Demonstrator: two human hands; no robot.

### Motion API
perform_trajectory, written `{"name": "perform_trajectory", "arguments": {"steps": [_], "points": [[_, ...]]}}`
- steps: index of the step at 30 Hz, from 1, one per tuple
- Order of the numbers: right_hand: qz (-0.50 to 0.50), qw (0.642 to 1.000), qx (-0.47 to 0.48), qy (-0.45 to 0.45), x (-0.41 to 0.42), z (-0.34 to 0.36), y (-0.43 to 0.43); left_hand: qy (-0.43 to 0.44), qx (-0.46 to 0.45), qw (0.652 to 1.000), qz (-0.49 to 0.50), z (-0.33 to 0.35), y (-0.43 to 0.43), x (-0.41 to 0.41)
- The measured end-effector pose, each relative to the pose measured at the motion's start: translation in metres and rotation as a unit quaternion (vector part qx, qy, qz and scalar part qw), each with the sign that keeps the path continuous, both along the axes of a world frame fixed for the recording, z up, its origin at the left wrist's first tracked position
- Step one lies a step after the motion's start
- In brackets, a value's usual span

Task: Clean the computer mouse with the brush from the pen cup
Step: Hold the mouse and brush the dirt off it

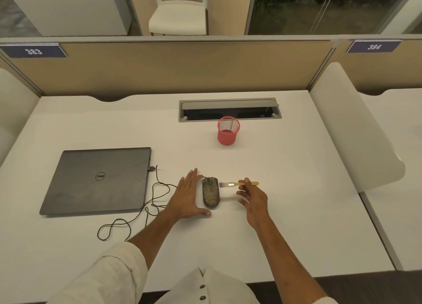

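Observation:
A dark, dusty computer mouse (211, 193) lies on the white desk (285, 189), its cable trailing left. My left hand (188, 196) rests flat on the desk just left of the mouse, fingers spread, thumb near the mouse's near end. My right hand (253, 197) pinches the wooden handle of a small brush (235, 184); the bristles point left, close to the mouse's upper right side. The red mesh pen cup (228, 131) stands further back and looks empty.
A closed grey laptop (98, 180) lies at the left with the black mouse cable (146, 210) looped beside it. An open cable tray (229, 110) is set into the desk behind the cup. Beige partitions enclose the desk.

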State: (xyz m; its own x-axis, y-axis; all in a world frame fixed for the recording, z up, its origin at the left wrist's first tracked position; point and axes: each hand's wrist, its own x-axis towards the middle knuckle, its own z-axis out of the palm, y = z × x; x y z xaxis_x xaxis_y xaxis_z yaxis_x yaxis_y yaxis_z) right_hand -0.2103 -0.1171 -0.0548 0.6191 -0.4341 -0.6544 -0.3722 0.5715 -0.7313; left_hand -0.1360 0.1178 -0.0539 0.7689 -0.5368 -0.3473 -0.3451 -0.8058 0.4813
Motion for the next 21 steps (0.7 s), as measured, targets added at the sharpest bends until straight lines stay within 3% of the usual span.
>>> {"name": "perform_trajectory", "arguments": {"steps": [11, 21], "points": [[0.076, 0.995, 0.027, 0.065, 0.01, -0.002, 0.007, 0.03, -0.012, 0.999, -0.017, -0.003, -0.01, 0.012], [0.132, 0.986, -0.016, 0.096, 0.015, 0.0, 0.023, 0.044, -0.035, 0.998, -0.018, -0.011, -0.011, 0.019]]}}
